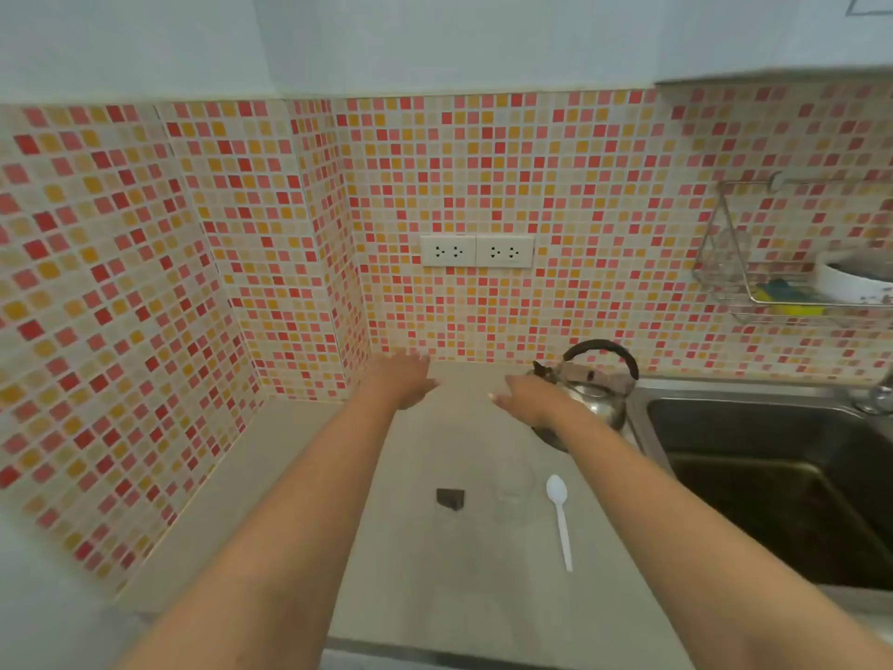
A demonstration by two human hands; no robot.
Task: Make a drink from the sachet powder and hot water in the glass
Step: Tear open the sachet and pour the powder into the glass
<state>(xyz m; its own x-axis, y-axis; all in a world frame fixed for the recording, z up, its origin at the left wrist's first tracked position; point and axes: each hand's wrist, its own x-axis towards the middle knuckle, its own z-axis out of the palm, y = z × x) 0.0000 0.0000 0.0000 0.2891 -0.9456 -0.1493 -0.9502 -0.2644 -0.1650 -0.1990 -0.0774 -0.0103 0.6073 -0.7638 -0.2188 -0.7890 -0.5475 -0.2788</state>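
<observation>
A small dark brown sachet (450, 498) lies flat on the grey countertop (483, 597). Right of it stands a clear glass (513, 490), faint and hard to make out. A white plastic spoon (560, 517) lies beside the glass, bowl pointing away from me. A steel kettle (592, 391) with a black arched handle sits at the back, next to the sink. My left hand (403, 382) and my right hand (529, 398) are both stretched out over the far counter, fingers apart, holding nothing. The right hand partly covers the kettle.
A steel sink (773, 481) fills the right side, with a tap (877, 394) at its far edge. A wire rack (783, 278) on the tiled wall holds a white bowl and a sponge. Two white sockets (476, 251) sit on the back wall.
</observation>
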